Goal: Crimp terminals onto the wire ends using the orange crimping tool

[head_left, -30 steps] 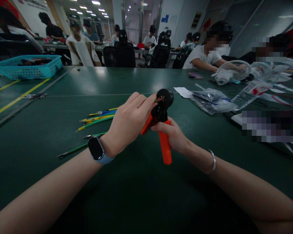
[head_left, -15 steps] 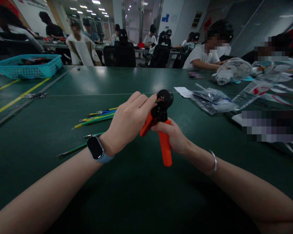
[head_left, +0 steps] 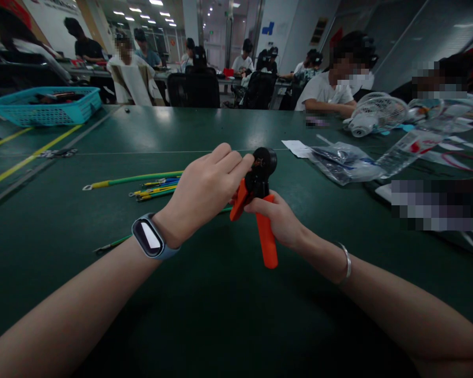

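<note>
In my right hand (head_left: 281,220) is a crimping tool (head_left: 267,231) with orange handles and a round black head. Its handles stand apart, and my fingers wrap the longer one. My left hand (head_left: 215,184) is closed, its fingertips pinched against the left side of the tool's head. A green-and-yellow wire (head_left: 142,177) with a ring terminal runs in behind this hand; the pinched part is hidden by my fingers. Several green, yellow and blue wires (head_left: 157,193) with terminals lie on the table behind my left wrist. Another green wire (head_left: 116,244) passes under the wrist.
A blue basket (head_left: 63,107) of dark items stands at the far left. To the right lie a clear plastic bag (head_left: 342,163), white paper (head_left: 297,148), a plastic bottle (head_left: 404,152) and a white fan (head_left: 372,115). Several people sit working across the room.
My left hand has shifted slightly left. A long green-and-yellow wire with a ring terminal now shows left of it, and a terminal near the watch is no longer visible. The crimping tool has barely moved.
</note>
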`<state>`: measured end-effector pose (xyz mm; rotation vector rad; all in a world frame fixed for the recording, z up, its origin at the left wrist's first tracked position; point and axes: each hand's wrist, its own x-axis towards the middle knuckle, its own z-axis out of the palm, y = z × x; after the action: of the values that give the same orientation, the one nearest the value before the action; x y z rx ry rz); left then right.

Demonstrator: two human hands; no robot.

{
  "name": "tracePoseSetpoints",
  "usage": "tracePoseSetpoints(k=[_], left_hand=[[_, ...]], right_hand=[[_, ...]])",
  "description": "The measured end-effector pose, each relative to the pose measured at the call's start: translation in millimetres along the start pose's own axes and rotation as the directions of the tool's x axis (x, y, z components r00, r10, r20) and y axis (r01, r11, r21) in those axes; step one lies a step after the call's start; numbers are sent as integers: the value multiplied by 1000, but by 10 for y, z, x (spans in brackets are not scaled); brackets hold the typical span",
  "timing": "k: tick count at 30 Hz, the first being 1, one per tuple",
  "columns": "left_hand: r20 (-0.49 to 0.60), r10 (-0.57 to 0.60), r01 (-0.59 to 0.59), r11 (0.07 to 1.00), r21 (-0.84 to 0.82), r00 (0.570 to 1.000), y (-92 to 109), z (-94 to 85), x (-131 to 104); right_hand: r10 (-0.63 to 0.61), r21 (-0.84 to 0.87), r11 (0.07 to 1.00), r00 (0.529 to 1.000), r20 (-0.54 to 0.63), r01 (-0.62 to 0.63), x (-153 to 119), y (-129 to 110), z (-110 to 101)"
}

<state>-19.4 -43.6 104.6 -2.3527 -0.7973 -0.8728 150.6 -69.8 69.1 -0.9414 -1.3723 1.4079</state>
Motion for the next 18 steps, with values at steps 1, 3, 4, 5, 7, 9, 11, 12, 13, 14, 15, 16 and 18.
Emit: tracePoseSetpoints(k=[1,3,4,5,7,9,11,12,13,14,15,16,18], left_hand=[[-1,8,-8,1000,11,1000,-4,-2,3],[1,29,-29,999,37,1000,-8,-5,9],[2,38,-38,998,48,999,-9,-6,10],[2,45,-45,997,56,999,-8,-7,11],[4,43,-44,997,62,999,-2,-8,9],[7,28,-29,998,54,1000,8,-8,4],[10,14,-14,999,44,1000,19,-7,0],[9,9,-10,999,39,1000,24,-7,-1],[7,6,-7,999,35,1000,28,-6,-1],[6,4,-4,999,32,1000,31,-6,-1],[4,2,-2,1000,31,1000,34,-5,1],[2,3,-3,999,34,1000,37,-4,2],[-4,8,-8,999,50,1000,42,-2,5]], right_hand=[[2,4,1000,1000,-1,-2,1,4,0],[7,22,1000,1000,-10,-7,6,14,3],[8,33,999,1000,-16,-8,9,22,6],[6,42,999,1000,-24,-5,12,33,8],[-3,56,998,999,-35,5,21,58,11],[-21,62,998,998,-51,25,29,84,13],[-33,60,998,997,-63,37,33,102,15],[-35,56,998,997,-66,39,32,106,17],[-38,51,998,997,-67,41,30,107,19],[-38,47,998,997,-65,42,26,105,22],[-38,44,998,997,-63,41,21,101,25],[-39,43,998,997,-65,42,15,95,28],[-36,41,998,997,-69,39,2,83,36]])
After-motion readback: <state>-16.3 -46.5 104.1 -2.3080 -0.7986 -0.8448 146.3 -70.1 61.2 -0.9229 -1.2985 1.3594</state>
